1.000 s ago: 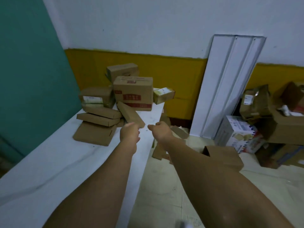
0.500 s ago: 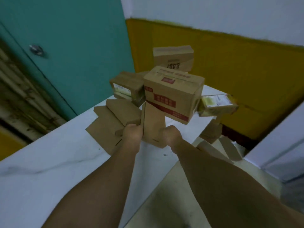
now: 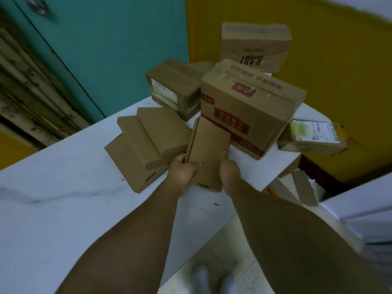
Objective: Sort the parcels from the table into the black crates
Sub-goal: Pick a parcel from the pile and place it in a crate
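Note:
A flat brown cardboard parcel (image 3: 209, 145) stands tilted against a larger box with red print (image 3: 252, 107) on the white table (image 3: 53, 209). My left hand (image 3: 183, 170) grips its lower left edge. My right hand (image 3: 230, 170) holds its lower right edge. To the left lie three flat parcels (image 3: 146, 145) stacked on each other. A labelled box (image 3: 174, 88) sits behind them. Another box (image 3: 254, 45) stands at the back, and a small labelled parcel (image 3: 311, 136) lies at the right. No black crate is in view.
The table's right edge runs close to my right arm. Flat cardboard pieces (image 3: 301, 187) lie on the floor beyond that edge. A white box (image 3: 364, 211) stands at the right. A teal door (image 3: 116, 49) and a yellow wall (image 3: 339, 81) back the table.
Both hands reached forward from over the table and took hold of the flat parcel that leans on the red-printed box. The view came closer to the pile.

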{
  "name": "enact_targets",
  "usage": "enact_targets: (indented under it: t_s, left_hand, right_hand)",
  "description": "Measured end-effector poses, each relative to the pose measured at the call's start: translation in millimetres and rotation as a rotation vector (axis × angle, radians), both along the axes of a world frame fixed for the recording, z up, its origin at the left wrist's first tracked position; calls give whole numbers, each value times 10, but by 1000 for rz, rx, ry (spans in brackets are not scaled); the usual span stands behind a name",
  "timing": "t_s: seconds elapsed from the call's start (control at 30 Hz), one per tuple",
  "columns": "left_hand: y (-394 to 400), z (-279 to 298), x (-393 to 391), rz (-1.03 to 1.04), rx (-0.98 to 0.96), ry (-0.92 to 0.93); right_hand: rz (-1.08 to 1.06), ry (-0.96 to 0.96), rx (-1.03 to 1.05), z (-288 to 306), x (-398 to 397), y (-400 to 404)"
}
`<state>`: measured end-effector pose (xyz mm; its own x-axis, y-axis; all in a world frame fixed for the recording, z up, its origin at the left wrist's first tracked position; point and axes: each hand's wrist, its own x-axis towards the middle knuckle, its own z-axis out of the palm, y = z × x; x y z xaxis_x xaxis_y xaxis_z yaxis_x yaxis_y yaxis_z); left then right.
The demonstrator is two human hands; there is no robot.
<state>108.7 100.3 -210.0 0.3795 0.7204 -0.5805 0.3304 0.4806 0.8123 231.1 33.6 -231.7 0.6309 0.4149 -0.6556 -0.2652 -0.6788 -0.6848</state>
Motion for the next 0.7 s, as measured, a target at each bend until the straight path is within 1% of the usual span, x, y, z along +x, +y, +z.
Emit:
enact_targets:
  t_s: [0.03,0.07,0.1,0.13,0.17,0.2,0.23,0.3,0.33,0.37,0.4,0.43,0.47,0.5,0.53,0.57,0.63,0.7]
  left_hand:
    - [11,43,-47,-40,-15,-28]
    - [24,69,-108,-85,10,-46]
    - [26,122,-171,-121,30,-91]
    - [38,142,-218,-127,59,-130]
    - [41,208,-260,-112,88,-168]
    - [60,244,-288,-84,124,-191]
    - [64,286,-315,-68,156,-219]
    - [-10,468,-401,-11,319,-226]
    - [-64,568,-438,4,408,-212]
    - [-119,659,-483,41,488,-207]
    - [-187,749,-538,90,525,-224]
    - [-235,816,-586,160,531,-263]
    - [-275,873,-629,253,470,-336]
    - [-335,931,-669,358,393,-422]
    - [-412,978,-720,466,313,-468]
    - [-513,1041,-758,549,256,-479]
    - [-702,1118,-813,590,180,-485]
    - [-902,1135,-837,508,177,-430]
  right_hand:
    - [-86,55,114,19,1,-15]
    - [-182,142,245,54,3,-13]
    - [-282,243,355,130,18,-6]
    - [-378,385,469,152,43,-7]
    - [-428,489,556,201,85,-3]
    - [-397,590,655,252,136,3]
    - [-355,637,706,284,171,2]
    - [-237,740,805,481,150,-31]
    - [-141,825,870,532,133,-27]
    - [-88,951,927,589,109,-63]
    - [7,1076,926,641,108,-115]
    - [124,1103,921,671,97,-168]
    - [239,1056,851,759,100,-198]
    - [272,952,791,915,86,-251]
    - [299,894,763,993,46,-283]
    - [295,824,808,996,3,-326]
    - [225,784,866,1044,-143,-426]
    - [208,705,842,1003,-238,-493]
